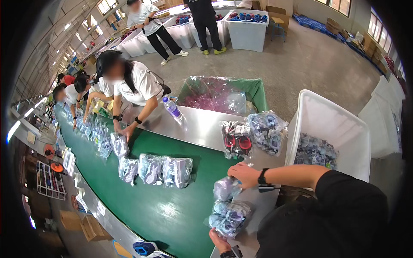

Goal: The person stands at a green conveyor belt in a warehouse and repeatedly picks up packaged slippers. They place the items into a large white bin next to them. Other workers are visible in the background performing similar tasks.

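My right hand (244,174) is closed over the top of a clear-bagged pair of pale lilac shoes (225,189) at the right edge of the green conveyor belt (172,210). Just nearer to me lies a second clear bag of blue and purple shoes (230,217), close against the first. My left hand (220,241) is at this bag's near end, fingers stretched toward it and apparently touching the plastic. Some of its fingers are hidden. Beyond my right hand, bagged black-and-red shoes (237,139) and a bag of bluish shoes (267,131) rest on the metal ledge.
More bagged shoes (177,172) sit mid-belt. Across from me a co-worker (137,86) handles bags, beside a water bottle (173,109). A white bin (333,124) with bagged shoes stands right; a green lined bin (258,94) is beyond the ledge. Loose navy shoes (145,248) lie at the near edge.
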A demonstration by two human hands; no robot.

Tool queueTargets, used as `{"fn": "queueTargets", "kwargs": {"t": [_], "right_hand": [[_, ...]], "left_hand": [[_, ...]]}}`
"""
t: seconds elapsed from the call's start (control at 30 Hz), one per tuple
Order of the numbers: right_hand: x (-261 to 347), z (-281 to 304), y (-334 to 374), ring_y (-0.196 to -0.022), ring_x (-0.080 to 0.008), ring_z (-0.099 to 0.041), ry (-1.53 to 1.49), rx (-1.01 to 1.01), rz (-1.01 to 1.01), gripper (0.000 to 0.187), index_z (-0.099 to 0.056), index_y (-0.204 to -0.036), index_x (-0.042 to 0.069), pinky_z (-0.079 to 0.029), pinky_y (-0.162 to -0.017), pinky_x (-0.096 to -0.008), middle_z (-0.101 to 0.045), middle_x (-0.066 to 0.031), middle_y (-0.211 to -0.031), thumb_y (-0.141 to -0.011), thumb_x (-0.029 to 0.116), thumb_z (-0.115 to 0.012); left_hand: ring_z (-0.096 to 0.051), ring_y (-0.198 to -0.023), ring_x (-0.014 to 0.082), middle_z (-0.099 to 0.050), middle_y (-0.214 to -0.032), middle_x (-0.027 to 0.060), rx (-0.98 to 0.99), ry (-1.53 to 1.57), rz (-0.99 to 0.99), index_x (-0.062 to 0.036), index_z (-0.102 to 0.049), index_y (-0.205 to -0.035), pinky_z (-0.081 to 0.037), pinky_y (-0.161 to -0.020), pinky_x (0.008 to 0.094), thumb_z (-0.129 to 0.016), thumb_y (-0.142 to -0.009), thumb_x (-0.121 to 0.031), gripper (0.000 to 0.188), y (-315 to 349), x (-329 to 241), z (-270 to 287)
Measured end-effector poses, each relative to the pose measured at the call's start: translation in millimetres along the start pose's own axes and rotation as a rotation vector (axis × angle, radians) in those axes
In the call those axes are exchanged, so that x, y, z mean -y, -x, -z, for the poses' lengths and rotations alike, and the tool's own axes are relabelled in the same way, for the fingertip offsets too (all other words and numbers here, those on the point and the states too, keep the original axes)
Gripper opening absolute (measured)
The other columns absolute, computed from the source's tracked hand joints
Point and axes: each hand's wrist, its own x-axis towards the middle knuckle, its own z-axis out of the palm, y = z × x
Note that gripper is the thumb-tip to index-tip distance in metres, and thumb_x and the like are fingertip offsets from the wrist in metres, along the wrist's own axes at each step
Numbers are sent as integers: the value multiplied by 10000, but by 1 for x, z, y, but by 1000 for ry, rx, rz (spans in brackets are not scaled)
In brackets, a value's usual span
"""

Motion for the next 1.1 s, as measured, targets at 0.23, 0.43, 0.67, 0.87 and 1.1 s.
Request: {"fn": "queueTargets", "kwargs": {"t": [0.23,0.43,0.67,0.87,1.1], "right_hand": [[1,8,127,-1223,-275,-458,292,20,422,508,-515,-1115,71,-255,-1086,-490,-519,-111,-1210,-670,158,-745],[-15,-13,155,-1227,-365,-445,43,-194,61,609,-489,-1240,45,-351,-1017,-487,-468,-172,-1319,-752,315,-735],[-56,-85,164,-1240,-399,-444,-270,-188,-574,849,-389,-1378,25,-370,-1049,-443,-435,-228,-1357,-740,452,-752],[-79,-79,166,-1103,-278,-575,-886,-183,-804,786,-459,-1326,-18,-487,-906,-403,-579,-179,-1204,-762,445,-752],[-73,-35,194,-655,-55,-607,-1306,-19,-820,518,-529,-1261,83,-406,-481,-198,-667,10,-984,-849,374,-645]], "left_hand": [[-416,-1254,304,-322,-1426,214,32,-401,-168,-60,-161,-1471,-348,-1069,419,-762,-784,-86,913,27,3,-65],[-402,-1281,298,-323,-1441,198,-32,-338,-155,-54,-151,-1473,-342,-1081,411,-740,-760,-6,926,20,-6,-91],[-439,-1265,273,-380,-1423,147,160,-494,-125,-14,-189,-1481,-380,-1056,382,-645,-672,101,936,8,7,-100],[-547,-1139,292,-501,-1294,157,169,-356,2,-21,-324,-1400,-470,-963,412,-616,-739,8,723,13,8,-113],[-633,-1029,316,-630,-1161,151,195,-117,440,-9,-525,-1257,-519,-885,457,-556,-850,-299,501,1,29,-96]]}}
